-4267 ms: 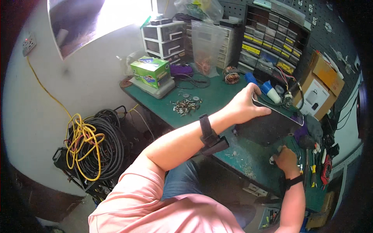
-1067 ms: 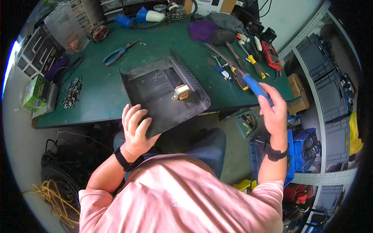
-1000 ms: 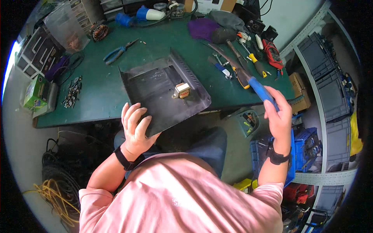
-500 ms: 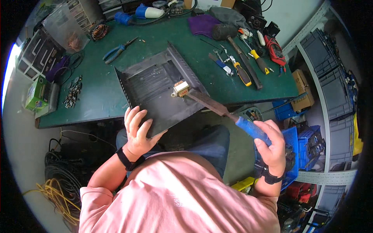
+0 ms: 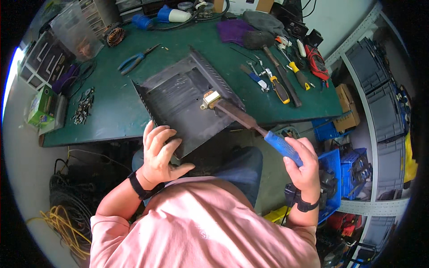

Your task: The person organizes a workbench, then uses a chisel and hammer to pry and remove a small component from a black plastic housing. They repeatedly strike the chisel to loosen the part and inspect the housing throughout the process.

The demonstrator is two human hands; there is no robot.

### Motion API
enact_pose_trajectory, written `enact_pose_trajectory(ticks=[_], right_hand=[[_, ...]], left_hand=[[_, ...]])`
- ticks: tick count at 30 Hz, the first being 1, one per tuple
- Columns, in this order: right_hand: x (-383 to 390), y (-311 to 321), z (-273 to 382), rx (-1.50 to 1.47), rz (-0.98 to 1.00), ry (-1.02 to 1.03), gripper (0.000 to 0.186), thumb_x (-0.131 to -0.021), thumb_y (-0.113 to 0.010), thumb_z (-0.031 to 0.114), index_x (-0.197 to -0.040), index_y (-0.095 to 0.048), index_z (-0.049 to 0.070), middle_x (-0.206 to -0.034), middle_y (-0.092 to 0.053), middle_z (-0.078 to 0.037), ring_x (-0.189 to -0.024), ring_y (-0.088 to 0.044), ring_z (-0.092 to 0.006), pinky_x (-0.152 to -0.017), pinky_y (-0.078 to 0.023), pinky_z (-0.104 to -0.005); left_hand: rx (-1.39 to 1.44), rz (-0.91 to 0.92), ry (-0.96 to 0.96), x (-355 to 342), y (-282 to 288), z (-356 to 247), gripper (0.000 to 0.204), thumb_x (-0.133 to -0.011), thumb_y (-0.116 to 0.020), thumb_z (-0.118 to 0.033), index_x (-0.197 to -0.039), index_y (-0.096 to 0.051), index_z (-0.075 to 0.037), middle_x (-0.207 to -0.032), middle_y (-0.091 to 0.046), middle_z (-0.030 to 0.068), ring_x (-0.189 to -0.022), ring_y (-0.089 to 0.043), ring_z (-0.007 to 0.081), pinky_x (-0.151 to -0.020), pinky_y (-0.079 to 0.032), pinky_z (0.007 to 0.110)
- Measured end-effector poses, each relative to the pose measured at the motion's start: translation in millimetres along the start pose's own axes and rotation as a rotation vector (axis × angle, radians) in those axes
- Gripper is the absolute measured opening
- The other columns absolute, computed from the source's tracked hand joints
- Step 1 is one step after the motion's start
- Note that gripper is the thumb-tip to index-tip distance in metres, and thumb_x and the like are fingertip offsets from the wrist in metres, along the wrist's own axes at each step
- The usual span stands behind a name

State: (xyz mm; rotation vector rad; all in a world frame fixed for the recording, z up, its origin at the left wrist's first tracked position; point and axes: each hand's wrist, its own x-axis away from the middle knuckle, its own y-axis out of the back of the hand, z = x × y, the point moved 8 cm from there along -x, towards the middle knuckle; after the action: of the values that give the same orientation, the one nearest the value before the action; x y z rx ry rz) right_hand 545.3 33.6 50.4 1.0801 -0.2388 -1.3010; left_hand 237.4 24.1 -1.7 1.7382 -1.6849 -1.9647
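Note:
A black sheet-metal tray (image 5: 192, 129) with raised, slotted sides lies across the bench's front edge, its near corner jutting out. My left hand (image 5: 158, 154) holds that near left corner, fingers curled against the edge and thumb stretched out beside it. A small transformer (image 5: 212, 97) with a pale metal frame sits on the tray's right part. My right hand (image 5: 304, 167) is closed around the blue handle of a rusty flat-bladed tool (image 5: 239, 115). Its blade end meets the transformer's near right side; the exact contact is hidden.
Blue pliers (image 5: 136, 60) lie beyond the tray. To the right are a mallet (image 5: 279, 67), screwdrivers (image 5: 279, 90) and a red meter (image 5: 316, 62). Small metal parts (image 5: 83, 107) are heaped at left. Blue crates (image 5: 330, 183) stand low on the right, and coiled cables (image 5: 67, 228) lie low on the left.
My right hand and the tool have shifted a little left. The transformer has moved slightly right and up with the tray. My left thumb has moved away from the tray's edge.

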Motion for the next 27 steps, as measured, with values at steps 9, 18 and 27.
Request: enact_pose_trajectory(ticks=[9, 18, 27], right_hand=[[0, 0, 2, 0.001, 0.016, -0.029, 0.035, -0.08, -0.067, 0.007, -0.113, -0.061, -0.003, -0.089, -0.058, -0.015, -0.074, -0.058, -0.0292, -0.067, -0.048, -0.0351], [5, -1, 2, 0.004, -0.022, 0.003, 0.036, -0.08, -0.067, 0.006, -0.115, -0.06, -0.002, -0.089, -0.058, -0.016, -0.074, -0.059, -0.0293, -0.066, -0.048, -0.0352], [-2, -2, 6, 0.001, -0.012, 0.014, 0.037, -0.08, -0.067, 0.007, -0.115, -0.06, -0.002, -0.089, -0.058, -0.015, -0.074, -0.058, -0.0298, -0.066, -0.048, -0.036]], left_hand=[[0.206, 0.116, 0.256, -62, 13, 40, 0.039, -0.079, -0.072, -0.031, -0.095, -0.06, 0.002, -0.1, -0.06, 0.017, -0.1, -0.056, 0.0359, -0.096, -0.042, 0.044], [0.109, 0.251, 0.306, -70, 2, 48, 0.036, -0.069, -0.079, -0.016, -0.092, -0.059, 0.002, -0.098, -0.06, 0.016, -0.099, -0.056, 0.0349, -0.088, -0.046, 0.04], [0.073, 0.191, 0.38, -74, -3, 62, 0.029, -0.07, -0.078, -0.015, -0.088, -0.06, 0.0, -0.094, -0.061, 0.015, -0.096, -0.056, 0.0354, -0.086, -0.046, 0.04]])
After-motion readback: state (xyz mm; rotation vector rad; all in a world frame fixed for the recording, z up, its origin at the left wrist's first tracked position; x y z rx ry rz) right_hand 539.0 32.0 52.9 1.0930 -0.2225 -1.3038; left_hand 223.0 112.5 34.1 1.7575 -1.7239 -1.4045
